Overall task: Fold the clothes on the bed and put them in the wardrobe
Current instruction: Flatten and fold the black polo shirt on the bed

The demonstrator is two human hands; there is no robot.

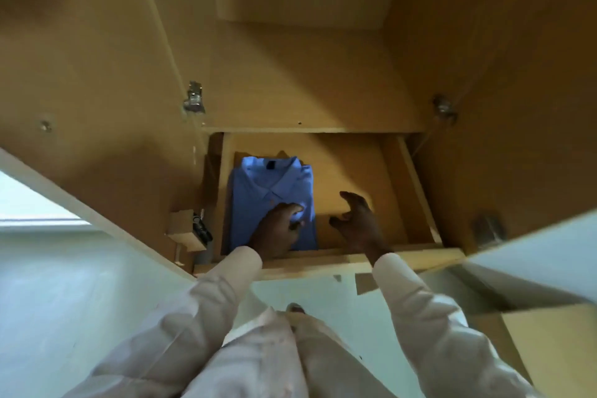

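Note:
A folded blue collared shirt [271,191] lies flat in the left half of a low wooden wardrobe compartment [355,171]. My left hand [279,229] rests on the shirt's lower right part, its fingers curled round a bit of the blue cloth. My right hand [357,220] hovers over the bare wooden floor to the shirt's right, fingers spread and loosely bent, holding nothing. Both arms wear pale long sleeves.
Two wardrobe doors stand open, the left door [97,74] and the right door [517,74], each with a metal hinge [193,98]. A wooden shelf [307,81] sits above the compartment. A pale floor [64,284] lies below, with a foot [295,308] near the wardrobe's front edge.

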